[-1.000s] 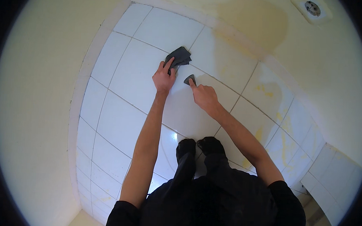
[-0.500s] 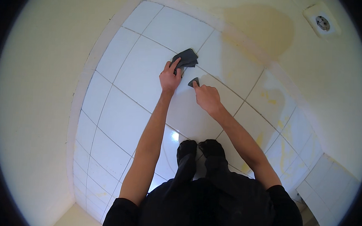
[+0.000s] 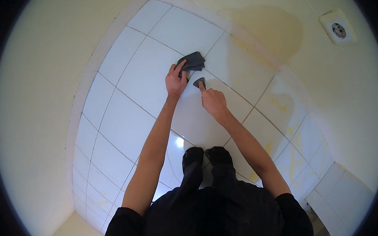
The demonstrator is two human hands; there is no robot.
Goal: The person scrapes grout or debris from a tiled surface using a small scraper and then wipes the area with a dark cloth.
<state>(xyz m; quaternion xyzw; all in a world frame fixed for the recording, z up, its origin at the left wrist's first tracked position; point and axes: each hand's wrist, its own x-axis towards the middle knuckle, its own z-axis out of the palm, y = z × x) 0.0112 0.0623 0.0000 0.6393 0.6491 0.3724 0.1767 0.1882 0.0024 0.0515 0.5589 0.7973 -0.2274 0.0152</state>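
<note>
Cloth (image 3: 194, 61), dark grey and folded, is gripped by the left hand (image 3: 176, 82) over the white tiled floor (image 3: 140, 73), its long axis running away up-right from those fingers, while the right hand (image 3: 214, 101), farther off, grips a wedge-shaped tool (image 3: 197, 81) just below the cloth, neither item showing legible writing.

Left arm (image 3: 158, 135) reaches forward nearly straight, slanting slightly right; left wrist (image 3: 172, 96) roughly in line with forearm. Left hand (image 3: 176, 81) back up, fingers (image 3: 181, 65) stretched forward and apart, thumb on inner side, grip closed. Right arm (image 3: 251, 144) bent at elbow, forearm slanting forward and inward. Right hand (image 3: 214, 100) knuckles up, index finger (image 3: 201, 85) extended forward-left, remaining fingers curled under. Hands near each other, not touching; left farther forward. Both forearms bare below short dark sleeves. Feet (image 3: 193, 156) side by side between arms, darkly covered.
</note>
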